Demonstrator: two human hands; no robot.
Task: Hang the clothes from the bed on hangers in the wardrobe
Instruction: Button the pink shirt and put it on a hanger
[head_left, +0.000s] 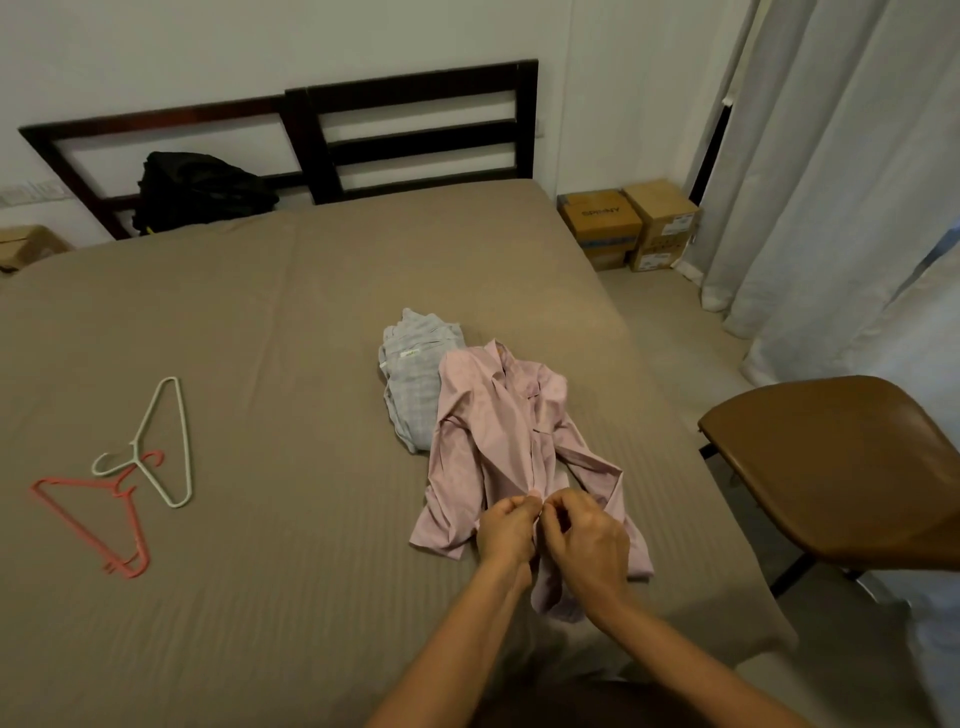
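We are in a bedroom of a home. A wide bed (260, 312) with a taupe sheet fills most of the frame, a pink shirt (488, 415) and a white hanger (136, 453) lying on it. Its dark wooden headboard (415, 130) stands against the white wall at the top. Pale curtains (831, 182) hang down the right edge, and cardboard boxes (628, 223) sit on the floor at upper right.

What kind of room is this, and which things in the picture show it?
Most likely a home bedroom: a wide bed with a dark headboard, a pink shirt, a white hanger and a red hanger lying on it, and long pale curtains at the right.
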